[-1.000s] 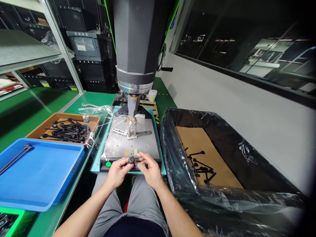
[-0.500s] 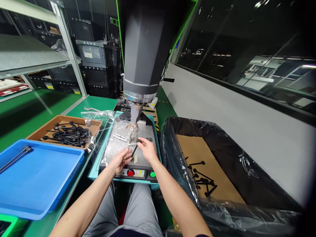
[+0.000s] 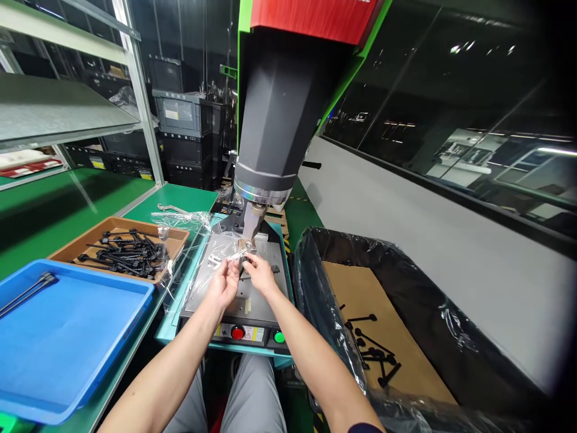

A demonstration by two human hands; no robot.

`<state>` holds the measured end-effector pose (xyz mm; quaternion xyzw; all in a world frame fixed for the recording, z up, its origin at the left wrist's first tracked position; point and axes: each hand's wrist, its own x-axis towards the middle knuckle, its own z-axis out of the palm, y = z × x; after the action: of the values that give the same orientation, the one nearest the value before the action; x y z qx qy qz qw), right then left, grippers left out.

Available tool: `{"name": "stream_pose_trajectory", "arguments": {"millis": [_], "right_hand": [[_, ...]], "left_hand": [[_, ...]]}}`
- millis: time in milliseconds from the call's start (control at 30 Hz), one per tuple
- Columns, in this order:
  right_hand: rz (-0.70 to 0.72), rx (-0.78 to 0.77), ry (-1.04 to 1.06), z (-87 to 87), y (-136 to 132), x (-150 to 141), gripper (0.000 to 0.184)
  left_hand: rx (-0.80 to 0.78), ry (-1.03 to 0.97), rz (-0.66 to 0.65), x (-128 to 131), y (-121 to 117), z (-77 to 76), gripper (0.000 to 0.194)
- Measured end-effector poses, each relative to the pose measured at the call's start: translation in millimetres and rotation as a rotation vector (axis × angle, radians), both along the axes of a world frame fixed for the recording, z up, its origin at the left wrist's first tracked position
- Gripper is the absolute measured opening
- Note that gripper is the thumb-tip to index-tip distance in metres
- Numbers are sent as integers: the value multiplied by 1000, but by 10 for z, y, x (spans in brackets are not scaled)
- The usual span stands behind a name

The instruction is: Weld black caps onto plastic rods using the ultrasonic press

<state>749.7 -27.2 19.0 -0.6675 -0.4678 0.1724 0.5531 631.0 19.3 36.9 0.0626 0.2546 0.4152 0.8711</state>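
My right hand (image 3: 261,275) pinches a slim black plastic rod with a knobbed end (image 3: 244,263), just in front of the metal fixture (image 3: 247,245). My left hand (image 3: 225,284) is closed at the rod's other side, its fingertips against it. The fingers cover most of the rod. Above the fixture, the tapered metal horn (image 3: 253,221) of a dark press head (image 3: 274,120) points down. Both hands are over the grey base plate (image 3: 265,297), which carries clear plastic film on its left part.
To the left, a brown tray (image 3: 169,261) holds several black rods, and a blue tray (image 3: 67,343) holds a few. A plastic-lined bin (image 3: 311,270) on the right contains loose black rods on cardboard. A red button (image 3: 237,332) and green button (image 3: 279,337) line the base's front.
My left hand has moved up and inward, closing its open fingers at the rod. My right hand has stayed on the rod, shifting slightly left. The camera view has tilted upward.
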Motion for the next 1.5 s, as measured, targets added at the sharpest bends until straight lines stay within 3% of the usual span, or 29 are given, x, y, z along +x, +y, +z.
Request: {"name": "stream_pose_trajectory", "arguments": {"millis": [167, 367, 600, 867, 1333, 1500], "right_hand": [[-128, 46, -125, 249, 23, 67, 35], [-176, 26, -243, 350, 210, 178, 26], [-176, -5, -130, 288, 480, 301, 14], [21, -3, 100, 266, 412, 398, 23], [-177, 98, 314, 97, 525, 240, 34], [-96, 172, 418, 43, 360, 212, 46]], "left_hand": [[60, 24, -8, -16, 10, 228, 14], [117, 43, -25, -42, 159, 303, 14], [141, 59, -48, -20, 258, 317, 13], [137, 74, -58, -18, 313, 274, 10], [145, 101, -68, -22, 255, 199, 11], [143, 134, -80, -35, 215, 142, 8]]}}
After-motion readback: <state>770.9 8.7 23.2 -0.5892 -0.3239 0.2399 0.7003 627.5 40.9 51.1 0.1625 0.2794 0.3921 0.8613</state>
